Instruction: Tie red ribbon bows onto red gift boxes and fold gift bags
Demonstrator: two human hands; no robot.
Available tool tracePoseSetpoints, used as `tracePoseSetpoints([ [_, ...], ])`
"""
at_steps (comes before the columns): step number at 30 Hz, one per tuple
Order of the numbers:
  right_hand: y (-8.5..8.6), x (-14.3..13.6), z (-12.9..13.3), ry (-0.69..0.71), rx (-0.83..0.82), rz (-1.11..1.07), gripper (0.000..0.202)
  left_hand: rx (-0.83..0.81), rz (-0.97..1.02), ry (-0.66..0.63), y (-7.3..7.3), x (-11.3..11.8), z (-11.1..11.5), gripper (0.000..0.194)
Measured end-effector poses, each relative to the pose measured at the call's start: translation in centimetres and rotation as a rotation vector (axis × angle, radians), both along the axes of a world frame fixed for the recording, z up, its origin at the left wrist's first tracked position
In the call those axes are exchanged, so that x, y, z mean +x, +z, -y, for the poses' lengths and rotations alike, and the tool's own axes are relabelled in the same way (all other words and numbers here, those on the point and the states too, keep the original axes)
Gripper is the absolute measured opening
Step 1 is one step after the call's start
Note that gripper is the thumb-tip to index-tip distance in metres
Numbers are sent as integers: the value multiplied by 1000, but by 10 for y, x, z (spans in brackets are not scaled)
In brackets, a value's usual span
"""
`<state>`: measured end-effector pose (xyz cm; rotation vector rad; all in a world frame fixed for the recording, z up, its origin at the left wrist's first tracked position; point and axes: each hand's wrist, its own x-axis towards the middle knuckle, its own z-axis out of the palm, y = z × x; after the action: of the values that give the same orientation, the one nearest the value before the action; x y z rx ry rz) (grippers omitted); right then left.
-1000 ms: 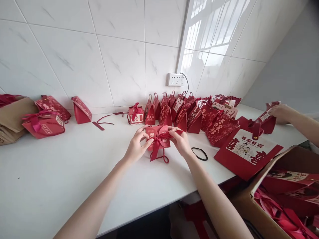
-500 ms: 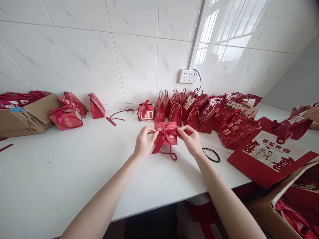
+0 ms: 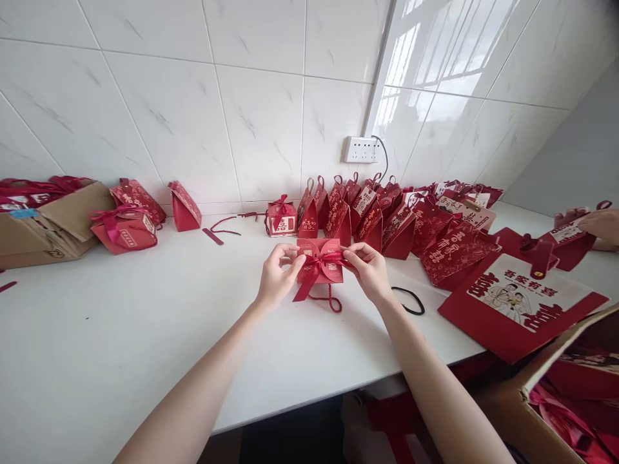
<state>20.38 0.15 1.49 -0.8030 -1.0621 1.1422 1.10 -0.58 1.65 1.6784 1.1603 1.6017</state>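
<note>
A small red box [image 3: 331, 276] with gold print stands on the white table, a red ribbon [image 3: 315, 274] tied in a bow across its front. My left hand [image 3: 279, 274] pinches the ribbon at the bow's left side. At the right side, my right hand [image 3: 368, 269] pinches the other part of the ribbon. One ribbon tail hangs down to the lower left of the box. A twisted red cord [image 3: 334, 303] lies looped on the table just below it.
Behind stand rows of red gift boxes [image 3: 338, 216]. A black band [image 3: 420, 303] and a large red bag [image 3: 507, 322] lie right. Cardboard boxes [image 3: 72, 222] sit far left and lower right [image 3: 512, 403]. Another person's hand [image 3: 602, 223] is at the far right.
The view has shifted slightly. Both hands keep their pinch on the ribbon, and the bow looks nearly the same.
</note>
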Motion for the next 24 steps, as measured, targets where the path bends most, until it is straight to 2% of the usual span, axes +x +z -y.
tracePoseSetpoints([
  [7,-2,1,-1,-5,12,9,20,-30,3,-11,-2,0,-1,22],
  [13,-3,-1,-2,-52,29,34,25,-72,24,0,-3,1,-1,26],
  [24,-1,0,-2,-28,-22,-3,27,-31,24,32,-6,3,0,23],
])
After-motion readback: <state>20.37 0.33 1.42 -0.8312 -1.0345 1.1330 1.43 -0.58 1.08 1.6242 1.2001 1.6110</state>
